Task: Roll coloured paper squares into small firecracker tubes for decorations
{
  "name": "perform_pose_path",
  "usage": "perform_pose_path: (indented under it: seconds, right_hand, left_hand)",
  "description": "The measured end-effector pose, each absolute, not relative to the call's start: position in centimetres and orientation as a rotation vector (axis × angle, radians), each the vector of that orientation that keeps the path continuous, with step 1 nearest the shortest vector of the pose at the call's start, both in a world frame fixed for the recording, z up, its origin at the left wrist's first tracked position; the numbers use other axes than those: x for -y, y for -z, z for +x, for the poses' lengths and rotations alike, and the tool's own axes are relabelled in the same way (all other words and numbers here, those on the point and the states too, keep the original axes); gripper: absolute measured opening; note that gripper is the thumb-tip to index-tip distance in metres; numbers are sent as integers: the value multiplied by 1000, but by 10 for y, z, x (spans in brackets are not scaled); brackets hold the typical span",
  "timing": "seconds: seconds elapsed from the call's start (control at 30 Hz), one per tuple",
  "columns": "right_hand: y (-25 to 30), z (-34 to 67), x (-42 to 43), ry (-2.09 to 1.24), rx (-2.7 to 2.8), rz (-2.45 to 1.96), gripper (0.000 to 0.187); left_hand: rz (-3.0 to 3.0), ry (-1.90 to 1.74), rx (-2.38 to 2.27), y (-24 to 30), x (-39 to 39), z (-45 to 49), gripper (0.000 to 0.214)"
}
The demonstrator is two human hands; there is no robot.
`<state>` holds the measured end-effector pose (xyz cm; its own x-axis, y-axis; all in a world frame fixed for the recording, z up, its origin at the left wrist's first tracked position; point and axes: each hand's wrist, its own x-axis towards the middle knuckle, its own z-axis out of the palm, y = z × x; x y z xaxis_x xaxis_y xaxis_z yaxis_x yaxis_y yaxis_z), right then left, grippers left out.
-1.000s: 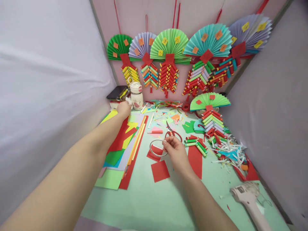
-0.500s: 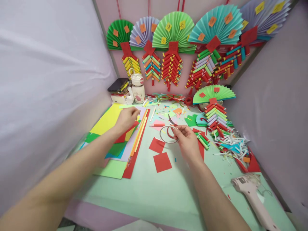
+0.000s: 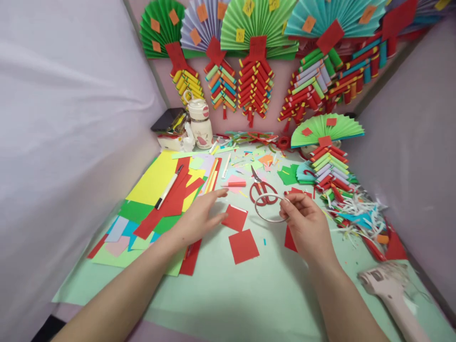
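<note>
My right hand (image 3: 306,221) pinches a thin pale ring (image 3: 270,220), which looks like a narrow roll of tape, at its right edge between thumb and fingers. Through and behind the ring lie the red-handled scissors (image 3: 262,186), blades pointing away. My left hand (image 3: 203,216) reaches in with fingers stretched and apart, nothing in them. Its fingertips are close to the upper of two red paper squares (image 3: 235,217); I cannot tell if they touch. That square has a white strip along its top edge. The lower red square (image 3: 244,246) lies flat just in front.
Coloured paper sheets (image 3: 142,187) lie at left with a marker pen (image 3: 169,187) on top. A white bottle (image 3: 200,124) stands behind. At right are a paper fan ornament (image 3: 329,130), shredded scraps (image 3: 351,216) and a glue gun (image 3: 386,285). Finished fans hang on the back wall.
My left hand has moved right, from over the paper stack to the red squares, and its fingers have spread. My right hand still holds the ring. The view has shifted.
</note>
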<state>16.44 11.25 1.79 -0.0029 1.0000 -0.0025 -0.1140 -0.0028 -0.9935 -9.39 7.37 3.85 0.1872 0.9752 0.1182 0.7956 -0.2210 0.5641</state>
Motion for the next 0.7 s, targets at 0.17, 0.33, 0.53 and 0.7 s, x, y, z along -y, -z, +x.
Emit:
perform_pose_path:
  seconds: [0.17, 0.33, 0.53, 0.7]
  right_hand:
    - [-20, 159, -108, -1301, 1156, -1143, 19]
    - [-24, 156, -106, -1326, 1184, -1176, 21]
    - [-26, 156, -105, -1332, 1188, -1177, 21]
    - [-25, 155, -104, -1354, 1193, -1162, 21]
  left_hand:
    - [1895, -854, -2274, -59, -153, -164, 51]
    - [1830, -653, -2671, -48, -253, -205, 49]
    - [1680, -485, -2719, -29, -283, -212, 34]
    - [1630, -518, -2616, -33, -275, -214, 35]
